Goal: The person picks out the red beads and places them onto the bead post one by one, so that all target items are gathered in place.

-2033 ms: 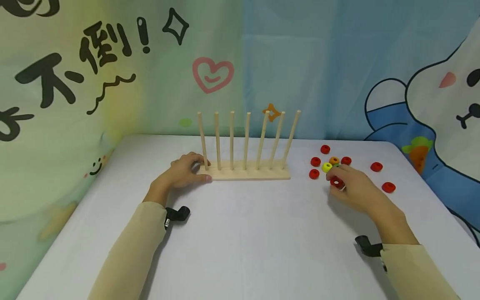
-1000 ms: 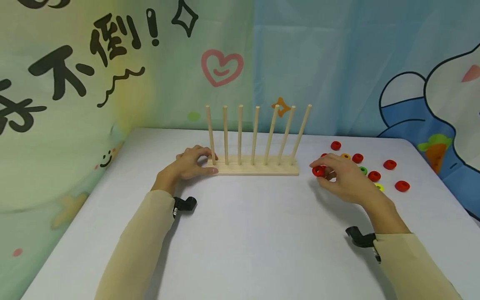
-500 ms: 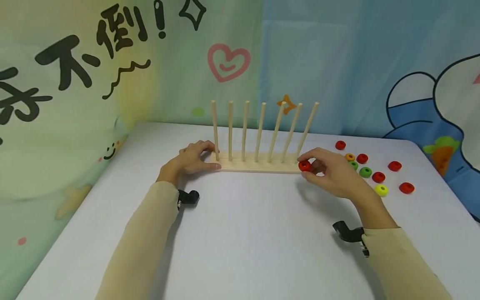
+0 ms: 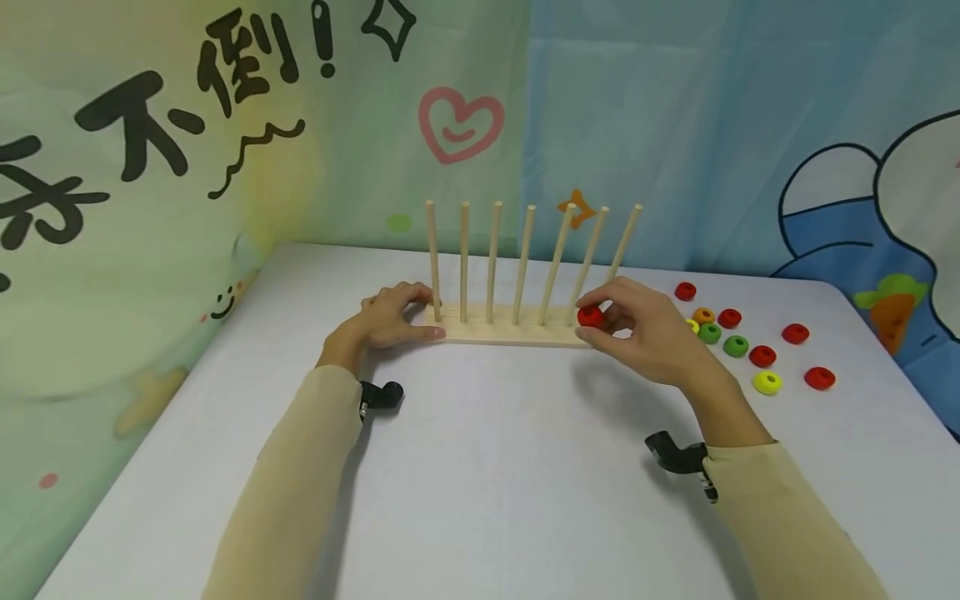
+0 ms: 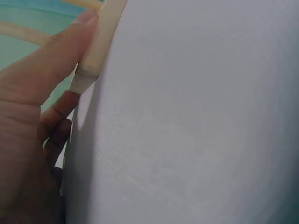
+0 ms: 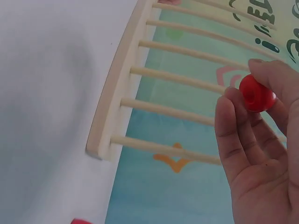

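Note:
A wooden peg rack (image 4: 510,332) with several upright pegs stands on the white table. At its left end my left hand (image 4: 392,317) grips the base, thumb on the front edge and fingers behind. The left wrist view shows the thumb (image 5: 70,46) lying along the wooden base (image 5: 96,51). Between thumb and fingers my right hand (image 4: 645,329) pinches a red bead (image 4: 590,317), in front of the rack's right end. In the right wrist view, the red bead (image 6: 257,93) is held off the pegs, its hole partly visible. Part of the rack's right end is hidden behind this hand.
Right of the rack lie loose beads: several red ones, such as a red bead (image 4: 820,378), a yellow bead (image 4: 767,382), a green bead (image 4: 736,346) and an orange bead (image 4: 702,316). A printed cloth backdrop (image 4: 637,125) hangs behind the table (image 4: 480,475).
My right hand has lifted a red bead from the pile and carried it left to the rack's right end. The left hand keeps its grip on the base. The head view has shifted slightly.

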{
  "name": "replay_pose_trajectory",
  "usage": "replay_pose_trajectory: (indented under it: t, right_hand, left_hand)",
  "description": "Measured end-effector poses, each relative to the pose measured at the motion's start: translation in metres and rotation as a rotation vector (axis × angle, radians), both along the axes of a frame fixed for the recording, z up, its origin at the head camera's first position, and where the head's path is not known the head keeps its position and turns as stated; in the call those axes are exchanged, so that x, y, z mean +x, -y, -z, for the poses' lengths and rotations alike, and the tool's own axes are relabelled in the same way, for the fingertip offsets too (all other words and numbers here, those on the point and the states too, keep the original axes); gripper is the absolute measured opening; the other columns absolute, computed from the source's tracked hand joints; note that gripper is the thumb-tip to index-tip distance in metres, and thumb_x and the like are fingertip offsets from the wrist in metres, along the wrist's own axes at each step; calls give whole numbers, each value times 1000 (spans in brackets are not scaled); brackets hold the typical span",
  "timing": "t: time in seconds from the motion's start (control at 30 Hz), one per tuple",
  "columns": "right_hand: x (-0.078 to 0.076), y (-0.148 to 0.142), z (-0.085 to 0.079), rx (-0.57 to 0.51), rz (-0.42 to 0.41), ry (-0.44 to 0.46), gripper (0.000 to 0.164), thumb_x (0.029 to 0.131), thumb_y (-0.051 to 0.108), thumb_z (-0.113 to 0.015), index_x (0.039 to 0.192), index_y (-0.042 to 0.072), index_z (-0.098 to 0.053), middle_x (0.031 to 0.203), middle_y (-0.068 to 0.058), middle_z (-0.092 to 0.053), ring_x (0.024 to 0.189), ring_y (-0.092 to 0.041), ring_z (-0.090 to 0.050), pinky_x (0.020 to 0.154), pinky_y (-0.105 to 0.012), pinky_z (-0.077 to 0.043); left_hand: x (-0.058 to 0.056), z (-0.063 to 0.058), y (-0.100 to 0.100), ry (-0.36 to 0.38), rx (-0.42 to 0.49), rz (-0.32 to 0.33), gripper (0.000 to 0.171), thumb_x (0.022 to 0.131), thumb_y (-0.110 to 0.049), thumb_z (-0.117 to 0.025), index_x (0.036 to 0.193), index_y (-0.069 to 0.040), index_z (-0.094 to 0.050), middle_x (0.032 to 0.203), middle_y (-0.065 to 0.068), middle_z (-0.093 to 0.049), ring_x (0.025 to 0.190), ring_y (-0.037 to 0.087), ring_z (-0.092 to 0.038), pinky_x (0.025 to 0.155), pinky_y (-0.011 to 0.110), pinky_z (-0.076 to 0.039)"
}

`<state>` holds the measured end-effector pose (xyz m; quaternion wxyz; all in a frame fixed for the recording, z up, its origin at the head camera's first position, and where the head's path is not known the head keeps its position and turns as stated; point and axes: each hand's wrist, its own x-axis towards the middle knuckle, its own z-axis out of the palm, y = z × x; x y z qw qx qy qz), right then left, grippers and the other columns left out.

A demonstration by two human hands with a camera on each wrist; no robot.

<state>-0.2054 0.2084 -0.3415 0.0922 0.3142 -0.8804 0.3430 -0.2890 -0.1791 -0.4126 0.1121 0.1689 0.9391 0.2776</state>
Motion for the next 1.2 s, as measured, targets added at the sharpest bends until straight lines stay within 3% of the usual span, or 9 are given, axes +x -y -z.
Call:
replay_pose_trajectory:
  t: [0.23,0.4,0.63,0.77,1.2]
  right_hand:
    - [-5,20,4,-140,-18,32,28,87,17,-77,113,16,-67,103,4,-62,78,-12,-64,74,-23,-55]
    - [-8,39,4,-216,-41,64,33,85,10,-78,116,9,-66,107,-3,-63,87,-17,-65,81,-33,-57]
    - [6,59,-20,-277,-81,60,35,81,-7,-76,114,-5,-63,108,-18,-64,90,-29,-66,83,-45,-55]
    - [9,67,-28,-294,-93,57,33,82,-7,-75,113,-7,-62,106,-18,-63,91,-29,-66,84,-44,-56]
    - [-1,84,-32,-330,-110,34,31,85,-2,-74,113,-6,-61,105,-15,-62,89,-25,-66,81,-39,-56]
  left_hand:
    - [2,-1,0,10,17,-13,63,76,-63,-75,126,-32,-54,139,-4,-50,129,28,-36,105,58,-17]
    - [3,-1,2,20,31,-24,62,76,-61,-76,125,-30,-55,140,-3,-50,129,29,-36,105,58,-17]
    - [3,-3,-1,14,67,-22,60,76,-57,-78,124,-28,-56,141,-1,-51,131,30,-35,105,58,-15]
    - [4,-3,-2,26,79,-29,58,76,-55,-79,122,-28,-57,141,0,-51,132,30,-34,105,58,-14]
    - [3,-2,-2,18,93,-48,53,76,-54,-80,117,-30,-58,139,-2,-52,134,30,-35,105,57,-15]
